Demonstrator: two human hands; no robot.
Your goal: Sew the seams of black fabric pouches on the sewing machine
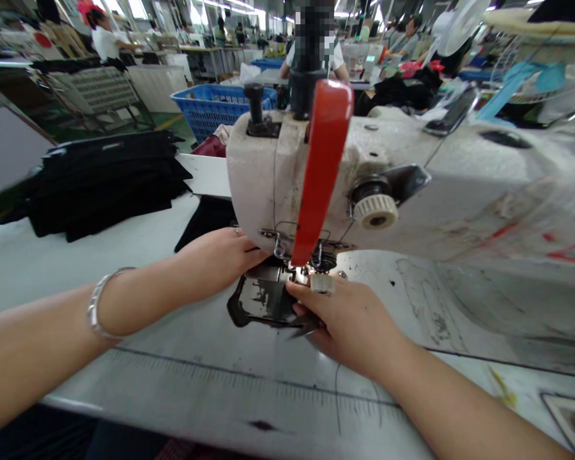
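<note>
At frame centre, by the white metal sewing machine [441, 166], right hand [354, 319] curled around pointed steel snips [307, 327]; left hand [225, 255] over black cloth [208, 218], pinch or not, I cannot tell.

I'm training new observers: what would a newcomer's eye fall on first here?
Probably the glossy red upright bar, near the centre on the off-white sewing machine. Below it, the bare left hand and bare right hand flank a dark metal plate. A pile of black cloth lies at left on the pale tabletop.
</note>
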